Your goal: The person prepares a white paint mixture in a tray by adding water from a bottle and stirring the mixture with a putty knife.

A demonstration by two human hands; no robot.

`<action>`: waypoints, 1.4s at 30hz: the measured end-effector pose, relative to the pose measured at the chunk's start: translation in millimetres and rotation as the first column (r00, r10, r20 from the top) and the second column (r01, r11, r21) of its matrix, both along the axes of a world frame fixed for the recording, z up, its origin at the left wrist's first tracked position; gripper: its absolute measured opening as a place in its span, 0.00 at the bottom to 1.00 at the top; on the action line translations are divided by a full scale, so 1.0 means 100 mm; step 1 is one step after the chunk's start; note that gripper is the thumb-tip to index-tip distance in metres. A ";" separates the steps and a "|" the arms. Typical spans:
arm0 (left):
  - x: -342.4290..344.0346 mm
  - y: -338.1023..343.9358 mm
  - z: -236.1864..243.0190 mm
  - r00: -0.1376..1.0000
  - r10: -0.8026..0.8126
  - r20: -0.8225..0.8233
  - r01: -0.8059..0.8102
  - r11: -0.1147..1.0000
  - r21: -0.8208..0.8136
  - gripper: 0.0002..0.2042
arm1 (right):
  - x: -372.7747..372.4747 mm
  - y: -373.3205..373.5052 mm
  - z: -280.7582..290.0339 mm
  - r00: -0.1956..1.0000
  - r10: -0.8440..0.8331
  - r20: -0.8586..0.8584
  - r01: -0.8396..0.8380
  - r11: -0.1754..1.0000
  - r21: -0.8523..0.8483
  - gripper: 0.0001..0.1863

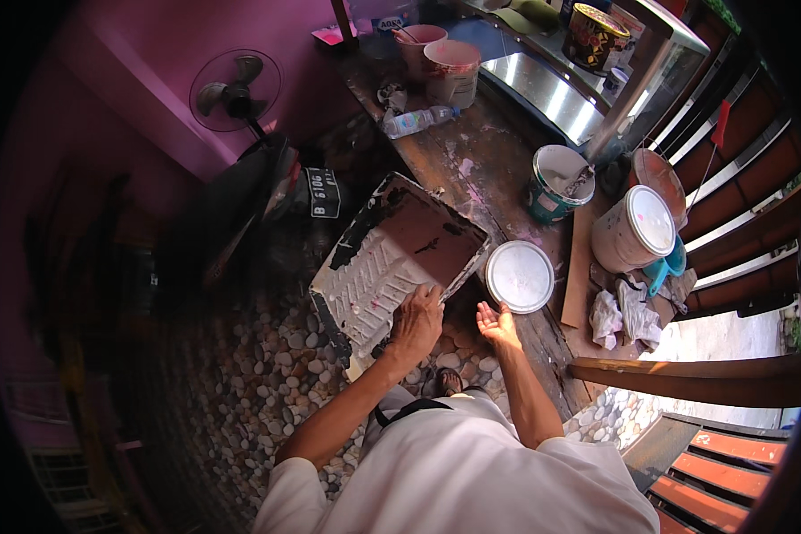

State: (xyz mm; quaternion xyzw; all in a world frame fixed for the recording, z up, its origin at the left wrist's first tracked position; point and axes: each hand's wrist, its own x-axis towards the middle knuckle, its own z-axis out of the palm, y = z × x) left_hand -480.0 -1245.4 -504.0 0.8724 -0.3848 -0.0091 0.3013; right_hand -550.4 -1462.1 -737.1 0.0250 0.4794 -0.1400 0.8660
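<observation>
At the worktop (pixel 509 212), a tray (pixel 378 267) is gripped, seemingly for steadiness, by the left hand (pixel 418 322); at its three o'clock, the right hand (pixel 500 331) is held open.

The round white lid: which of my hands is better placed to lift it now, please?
Probably your right hand: it is open, close beside the round white lid, while your left hand grips the edge of the paint tray.

The left hand (pixel 418 322) holds the tray (pixel 351 238) by its edge while the right hand (pixel 500 329), open and palm-up, is beside a lid (pixel 520 277).
</observation>
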 end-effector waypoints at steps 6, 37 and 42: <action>0.88 -0.52 -0.24 0.989 -0.095 0.109 0.092 0.995 0.034 0.08 | 0.17 0.28 0.12 0.971 -0.212 -0.111 0.197 0.972 -0.130 0.13; 2.39 -3.51 -1.40 0.878 -0.470 0.097 0.380 0.804 0.457 0.20 | 0.47 0.53 0.40 0.766 -0.370 -0.526 0.229 0.921 -0.314 0.25; 2.51 -3.33 -1.04 0.870 -0.491 -0.048 0.452 0.754 0.476 0.27 | 0.57 0.57 0.42 0.715 -0.518 -0.470 0.295 0.833 -0.469 0.16</action>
